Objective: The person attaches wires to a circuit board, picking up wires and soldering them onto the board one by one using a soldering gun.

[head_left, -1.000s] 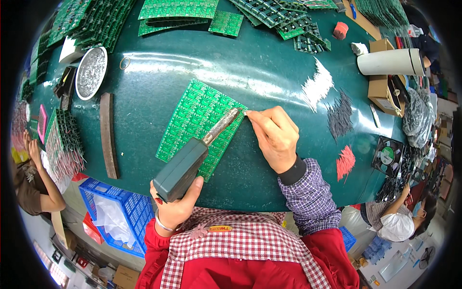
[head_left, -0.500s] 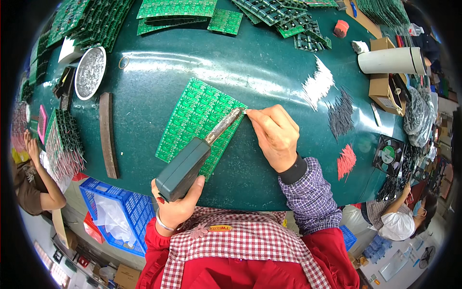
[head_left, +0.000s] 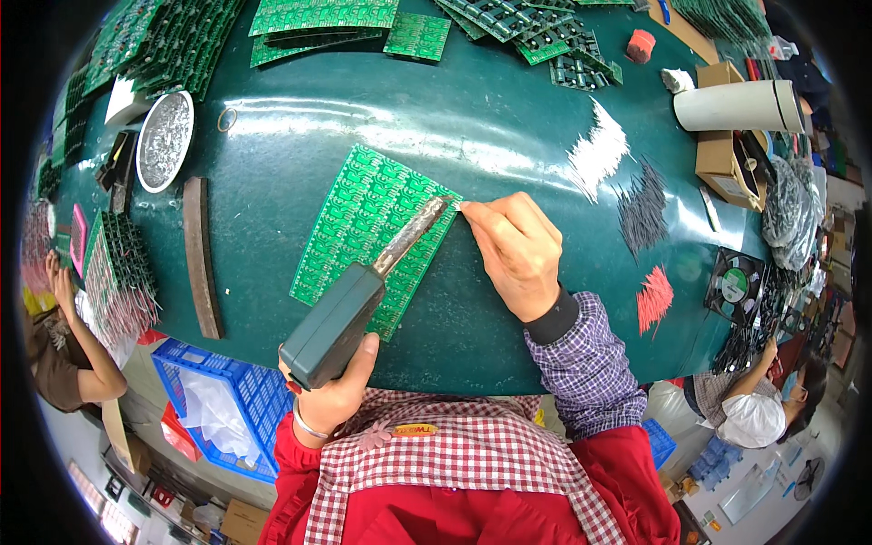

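Observation:
My left hand [head_left: 338, 389] is wrapped round the dark green body of a soldering gun [head_left: 338, 322]. Its long metal barrel slants up and right across a green circuit board [head_left: 350, 227] lying tilted on the table. The tip is near the board's upper right corner. Just beyond that corner my right hand [head_left: 520, 250] is closed in a pinch. A tiny pale piece shows at its fingertips, touching or very close to the board's edge; it is too small to name.
White [head_left: 598, 150], black [head_left: 643, 211] and red wire pieces [head_left: 654, 298] lie in piles to the right. A bowl [head_left: 166, 141] and a curved brown bar [head_left: 202, 259] are on the left. Board stacks [head_left: 322, 16] line the back. Co-workers' arms show at both sides.
The soldering gun has shifted slightly left and up with my left hand, and its tip has drawn back a little from my right fingertips. My right hand stays pinched at the board's corner.

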A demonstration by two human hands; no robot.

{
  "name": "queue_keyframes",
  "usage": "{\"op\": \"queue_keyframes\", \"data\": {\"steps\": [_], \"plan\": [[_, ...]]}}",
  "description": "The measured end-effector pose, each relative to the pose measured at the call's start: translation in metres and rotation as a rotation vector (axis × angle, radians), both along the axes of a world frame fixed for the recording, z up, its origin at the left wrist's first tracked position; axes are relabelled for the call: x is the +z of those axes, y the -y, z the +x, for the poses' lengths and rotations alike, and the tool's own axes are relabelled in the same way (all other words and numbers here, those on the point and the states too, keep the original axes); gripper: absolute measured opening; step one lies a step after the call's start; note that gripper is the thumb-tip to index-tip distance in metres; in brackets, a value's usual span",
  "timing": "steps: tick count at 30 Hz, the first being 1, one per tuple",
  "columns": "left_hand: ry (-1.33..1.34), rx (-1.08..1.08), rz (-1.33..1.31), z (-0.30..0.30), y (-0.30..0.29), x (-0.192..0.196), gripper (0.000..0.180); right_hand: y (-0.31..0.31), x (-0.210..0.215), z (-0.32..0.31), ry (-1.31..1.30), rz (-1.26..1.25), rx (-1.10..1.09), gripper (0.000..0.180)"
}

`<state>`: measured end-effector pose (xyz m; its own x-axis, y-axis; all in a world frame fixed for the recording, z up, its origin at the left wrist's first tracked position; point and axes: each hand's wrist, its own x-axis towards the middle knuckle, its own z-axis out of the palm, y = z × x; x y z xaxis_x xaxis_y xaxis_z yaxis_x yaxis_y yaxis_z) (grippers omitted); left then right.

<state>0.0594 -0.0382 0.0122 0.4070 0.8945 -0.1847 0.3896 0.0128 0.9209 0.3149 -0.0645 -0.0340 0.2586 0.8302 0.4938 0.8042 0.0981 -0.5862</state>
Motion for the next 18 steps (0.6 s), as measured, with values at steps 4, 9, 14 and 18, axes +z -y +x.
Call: {"op": "queue_keyframes", "data": {"steps": [4, 9, 14, 18], "plan": [[0.036, -0.06, 0.05, -0.0034, -0.0016, -0.0006, 0.026, -0.0005, -0.0004, -0.0007, 0.008, -0.004, -0.007, 0.024], [0.017, 0.012, -0.005, -0.0015, -0.0001, 0.0006, 0.026, -0.0005, -0.0019, -0.0003, -0.001, 0.003, -0.009, 0.023], [0.028, -0.042, 0.016, -0.0037, -0.0007, -0.0007, 0.032, -0.0002, -0.0039, -0.001, -0.008, 0.008, -0.025, 0.023], [0.04, -0.045, 0.034, -0.0048, -0.0003, -0.0016, 0.035, -0.0007, -0.0051, -0.0014, 0.004, 0.014, -0.028, 0.023]]}}
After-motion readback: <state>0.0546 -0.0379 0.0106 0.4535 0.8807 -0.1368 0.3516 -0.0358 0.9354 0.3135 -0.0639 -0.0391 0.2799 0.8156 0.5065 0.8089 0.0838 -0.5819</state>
